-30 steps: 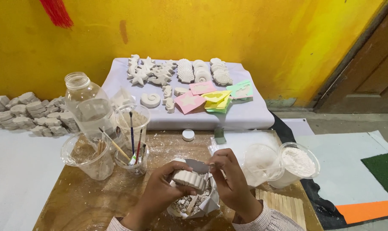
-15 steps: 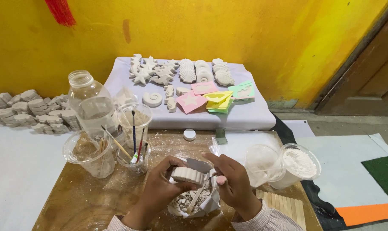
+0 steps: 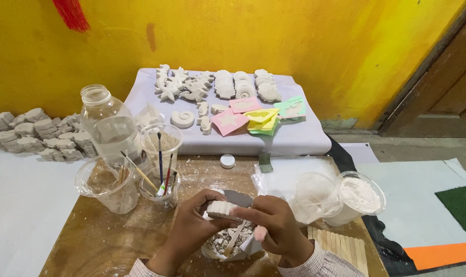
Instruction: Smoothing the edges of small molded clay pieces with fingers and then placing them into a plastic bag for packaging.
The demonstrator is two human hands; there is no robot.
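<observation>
I grip a small ribbed white plaster casting, shell-shaped and chalky (image 3: 221,209), with my left hand (image 3: 194,225) closed around its left end, while my right hand (image 3: 274,225) clenches a thin pale scraping tool (image 3: 235,238) whose shaft slants down below the casting. Both hands hover over a shallow grey bowl (image 3: 239,197) holding crumbly white plaster fragments (image 3: 224,240), near the front edge of the dusty brown wooden board (image 3: 89,241). Just left of my hands stand two clear plastic cups: a squat one with wooden sticks (image 3: 105,183) and a tall one holding thin paintbrushes (image 3: 161,165). Behind them rises a clear plastic bottle with a wide open mouth (image 3: 109,123). To the right sits a round clear tub of fine white powder (image 3: 357,197), beside a cloudy empty tub (image 3: 313,197), with flat pale wooden sticks (image 3: 338,243) lying in a row nearby. Farther off, a lavender cloth-covered pad (image 3: 294,138) carries matte white starfish and shell castings (image 3: 217,84) and soft pink, yellow and green flat moulds (image 3: 258,115). Rough grey-white cast blocks (image 3: 35,133) are stacked at the far left against the yellow wall (image 3: 243,31).
</observation>
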